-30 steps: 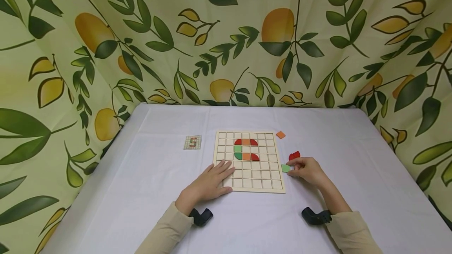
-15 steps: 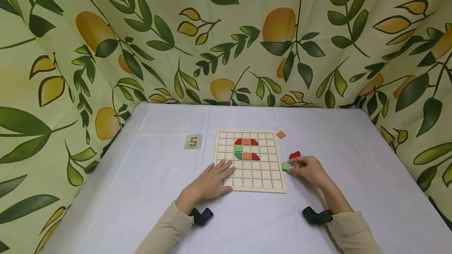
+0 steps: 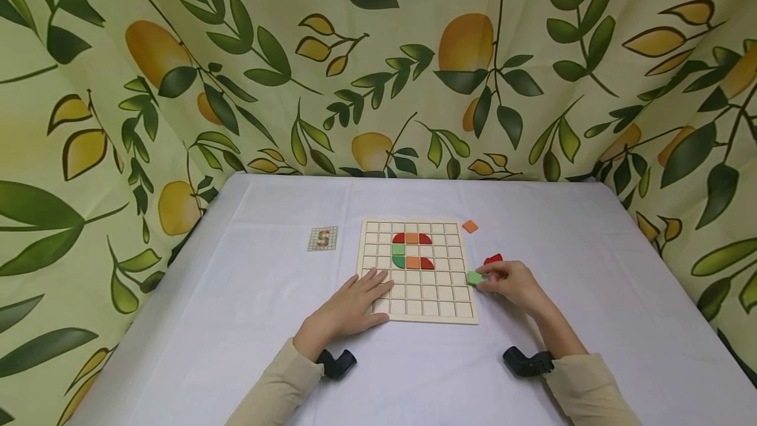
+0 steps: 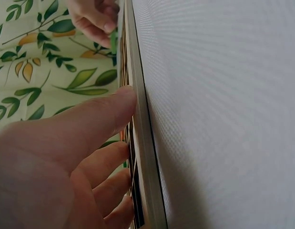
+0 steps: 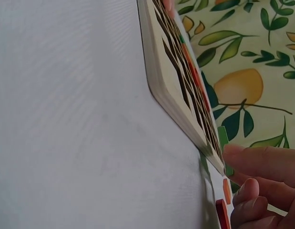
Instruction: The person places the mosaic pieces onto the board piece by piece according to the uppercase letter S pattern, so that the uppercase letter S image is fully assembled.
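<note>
A wooden grid board (image 3: 422, 317) lies on the table with red, orange and green tiles set in its cells in a C-like shape. My left hand (image 3: 353, 304) rests flat on the board's near left corner, fingers spread. With thumb and fingertips my right hand (image 3: 513, 283) pinches a green square tile (image 3: 474, 278) at the board's right edge. In the right wrist view that green tile (image 5: 223, 138) is held on edge, overlapping the board's rim. Red tiles (image 3: 493, 259) lie just beyond the right hand, partly hidden by it.
An orange tile (image 3: 470, 226) lies off the board's far right corner. To the left of the board is a small pattern card (image 3: 322, 238) showing an S on a grid. A white cloth covers the table (image 3: 248, 294); a leaf-print curtain (image 3: 378, 71) hangs behind.
The green tile, lying flat beside the board a second ago, has been lifted by my right hand and moved slightly left to the board's edge. My left hand stays put.
</note>
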Demonstrator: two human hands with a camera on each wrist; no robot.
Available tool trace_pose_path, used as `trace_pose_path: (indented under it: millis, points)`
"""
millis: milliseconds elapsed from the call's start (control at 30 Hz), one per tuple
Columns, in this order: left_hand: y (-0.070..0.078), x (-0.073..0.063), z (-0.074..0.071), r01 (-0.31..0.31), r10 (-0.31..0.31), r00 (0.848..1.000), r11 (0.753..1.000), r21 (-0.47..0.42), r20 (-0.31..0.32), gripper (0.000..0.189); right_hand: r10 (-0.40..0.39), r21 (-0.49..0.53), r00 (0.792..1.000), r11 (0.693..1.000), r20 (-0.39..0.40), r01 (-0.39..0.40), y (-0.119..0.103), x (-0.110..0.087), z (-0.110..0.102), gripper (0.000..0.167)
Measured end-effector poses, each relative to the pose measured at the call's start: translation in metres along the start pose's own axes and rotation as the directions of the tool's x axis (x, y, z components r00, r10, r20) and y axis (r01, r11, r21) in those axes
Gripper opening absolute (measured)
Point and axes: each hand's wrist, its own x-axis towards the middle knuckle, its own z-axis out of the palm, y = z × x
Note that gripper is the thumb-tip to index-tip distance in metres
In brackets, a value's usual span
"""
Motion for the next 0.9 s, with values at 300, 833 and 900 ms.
trace_pose_path:
  millis: [300,833,900]
  points:
    - [0.000,0.000,0.000,-0.002,0.002,1.000,1.000,-0.001,-0.003,0.063,-0.024,0.006,1.000,1.000,0.012,0.024,-0.006,0.005,0.006,0.033]
    - [0.000,0.000,0.001,0.000,0.000,1.000,1.000,-0.011,-0.002,0.062,-0.082,0.016,0.996,0.997,0.033,0.082,-0.014,0.011,0.018,0.033]
    - [0.000,0.000,0.000,0.001,-0.001,1.000,1.000,-0.016,-0.003,0.062,-0.086,0.019,0.996,0.996,0.039,0.085,-0.015,0.012,0.019,0.032]
